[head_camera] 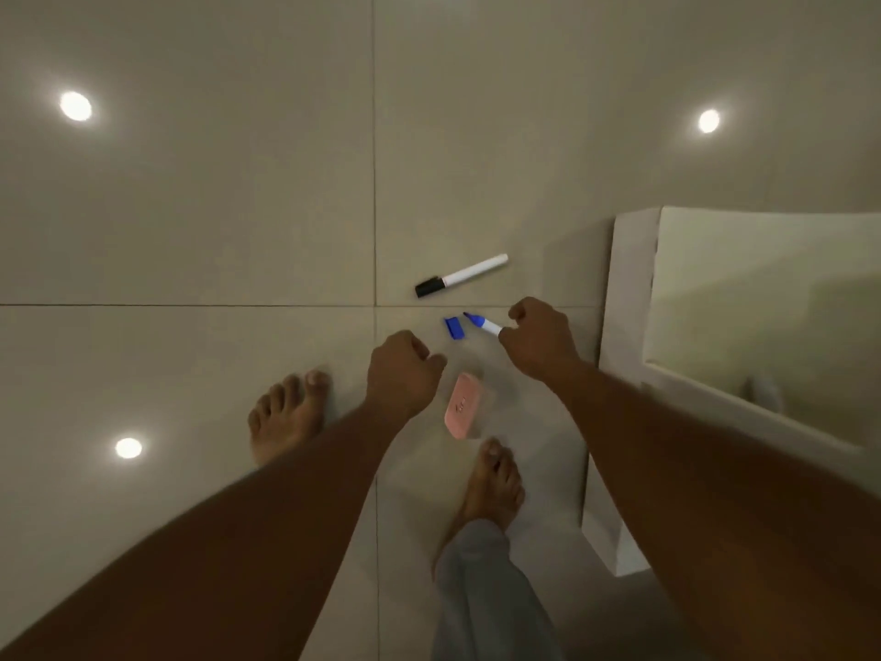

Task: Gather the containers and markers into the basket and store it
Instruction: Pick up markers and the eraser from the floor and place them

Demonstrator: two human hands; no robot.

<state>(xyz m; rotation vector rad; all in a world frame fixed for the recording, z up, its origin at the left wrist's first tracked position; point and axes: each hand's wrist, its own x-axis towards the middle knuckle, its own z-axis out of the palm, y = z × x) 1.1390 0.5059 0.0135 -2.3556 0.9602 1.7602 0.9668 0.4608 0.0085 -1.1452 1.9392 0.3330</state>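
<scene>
- Right hand [541, 338]: fingers curled closed around the barrel of an uncapped blue marker [482, 323]. The blue tip projects out of the fingers to the left, pointing away from the palm.
- Blue cap [453, 327]: lies loose on the tiled floor [190, 207], just beyond the marker tip and apart from it, between the fingertips of the two hands.
- Left hand [403, 369]: fingers folded into a loose fist, knuckles up. Whether anything is inside the fist cannot be told; nothing protrudes from it.
- Black-capped marker [461, 275]: lies flat on the floor, farther out than both sets of fingers, capped end to the left, clear of both hands.
- Clear container [469, 405]: rests on the floor just beside the left-hand fingers, on their right, nearer the body than the right-hand fingers. A pink block [462, 405] shows inside it.
- White cabinet [629, 326]: stands immediately to the right of the right hand.
- Bare feet: left foot [286, 415] sits left of the left wrist; right foot [493, 479] sits just below the container.
</scene>
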